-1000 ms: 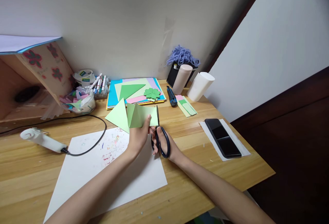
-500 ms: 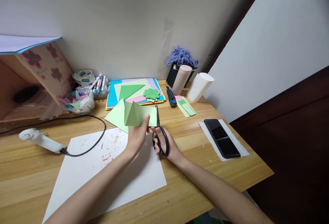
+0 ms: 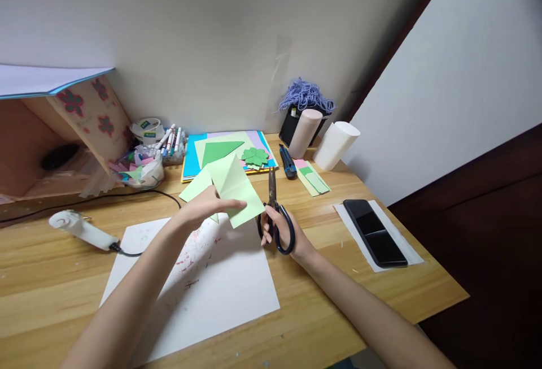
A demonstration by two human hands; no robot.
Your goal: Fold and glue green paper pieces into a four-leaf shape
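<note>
Pale-green folded paper point(image 3: 237, 185): raised near white sheet's point(image 3: 237, 290) far edge; likely light, easily creased; pinch its edge.
Left hand point(image 3: 207, 204): closed, pinching the paper.
Scissors point(image 3: 272, 191): likely rigid; take by handles point(image 3: 292, 233).
Right hand point(image 3: 301, 242): closed round handles.

Open bench point(image 3: 328, 219) runs between the scissors point(image 3: 272, 186) and the phone point(image 3: 375, 232) at right, its near side crossed by the right forearm point(image 3: 359, 304). At far right, the box cutter point(image 3: 288, 161), pinkish bottle point(image 3: 305, 134) and white container point(image 3: 336, 146) stand in the way; at left, a white handheld device point(image 3: 87, 229) and its black cord point(image 3: 129, 254) do.
</note>
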